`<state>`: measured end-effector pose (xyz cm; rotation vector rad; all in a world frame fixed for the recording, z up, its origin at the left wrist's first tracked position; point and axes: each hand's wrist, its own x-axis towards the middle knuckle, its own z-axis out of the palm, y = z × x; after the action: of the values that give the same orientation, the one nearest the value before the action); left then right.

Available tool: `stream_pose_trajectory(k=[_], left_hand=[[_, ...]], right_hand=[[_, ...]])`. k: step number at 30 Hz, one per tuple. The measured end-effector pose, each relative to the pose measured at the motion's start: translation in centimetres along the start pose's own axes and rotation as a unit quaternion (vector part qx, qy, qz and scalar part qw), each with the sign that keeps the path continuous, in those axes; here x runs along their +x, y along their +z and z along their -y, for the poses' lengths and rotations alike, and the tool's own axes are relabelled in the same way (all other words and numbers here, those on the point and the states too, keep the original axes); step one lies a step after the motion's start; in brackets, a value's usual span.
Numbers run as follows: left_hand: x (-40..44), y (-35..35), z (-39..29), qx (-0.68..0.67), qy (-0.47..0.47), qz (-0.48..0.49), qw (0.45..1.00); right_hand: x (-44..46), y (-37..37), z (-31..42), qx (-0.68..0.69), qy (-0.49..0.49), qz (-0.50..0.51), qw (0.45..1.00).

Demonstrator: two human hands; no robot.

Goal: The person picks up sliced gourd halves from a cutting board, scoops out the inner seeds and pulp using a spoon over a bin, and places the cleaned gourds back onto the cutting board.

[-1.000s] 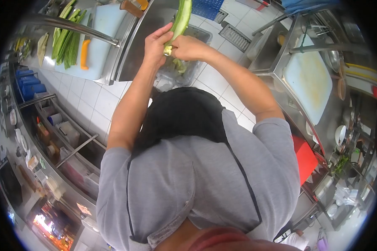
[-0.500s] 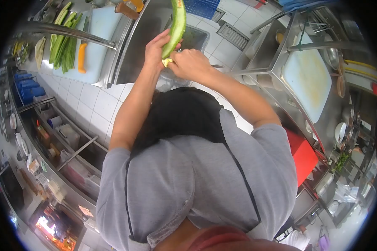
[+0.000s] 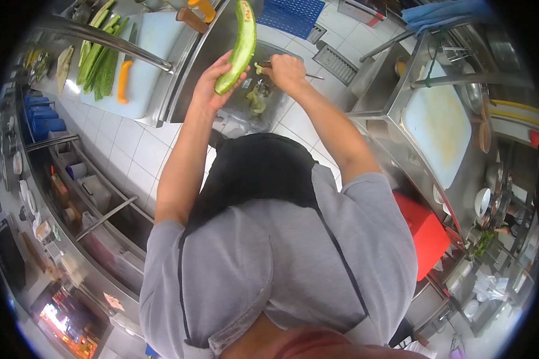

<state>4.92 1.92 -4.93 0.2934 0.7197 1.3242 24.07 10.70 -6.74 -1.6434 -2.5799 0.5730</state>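
My left hand (image 3: 212,82) is wrapped round the lower part of a long, curved cucumber half (image 3: 241,51). Its pale cut face is turned up, and some seedy pulp shows near the top end. To the right, apart from the cucumber, my right hand (image 3: 287,70) is closed on what looks like a metal spoon (image 3: 315,76); a thin end sticks out past the fist. Yellowish pulp (image 3: 259,67) clings at its other end. Below both hands, a clear plastic bin (image 3: 278,110) holds scraped pulp (image 3: 257,100).
At left, a steel counter carries several green cucumber lengths (image 3: 105,75), a white cutting board (image 3: 147,66) and an orange-handled knife (image 3: 124,81). Another cutting board (image 3: 438,122) lies at right. A red box (image 3: 422,236) stands by my right side.
My right hand has moved right, away from the cucumber's lower end, bringing pulp over the bin. My left hand has shifted slightly left and down with the cucumber.
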Motion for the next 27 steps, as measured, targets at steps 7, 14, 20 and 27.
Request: stream_pose_trajectory(k=[7, 14, 20, 27], left_hand=[[0.1, -1.6, 0.0, 0.026, -0.014, -0.008, 1.000], [-0.2, 1.0, 0.1, 0.087, 0.006, -0.039, 0.995], [1.2, 1.3, -0.8, 0.141, 0.018, -0.052, 0.988], [1.4, 1.8, -0.8, 0.188, 0.045, -0.053, 0.980]], right_hand=[[2.1, 1.0, -1.4, -0.016, -0.021, -0.034, 0.999], [1.7, -4.1, 2.7, -0.042, -0.135, -0.146, 0.979], [-0.8, -4.3, 5.4, -0.115, -0.228, -0.065, 0.965], [1.5, -4.8, 4.6, -0.093, -0.186, -0.055, 0.977]])
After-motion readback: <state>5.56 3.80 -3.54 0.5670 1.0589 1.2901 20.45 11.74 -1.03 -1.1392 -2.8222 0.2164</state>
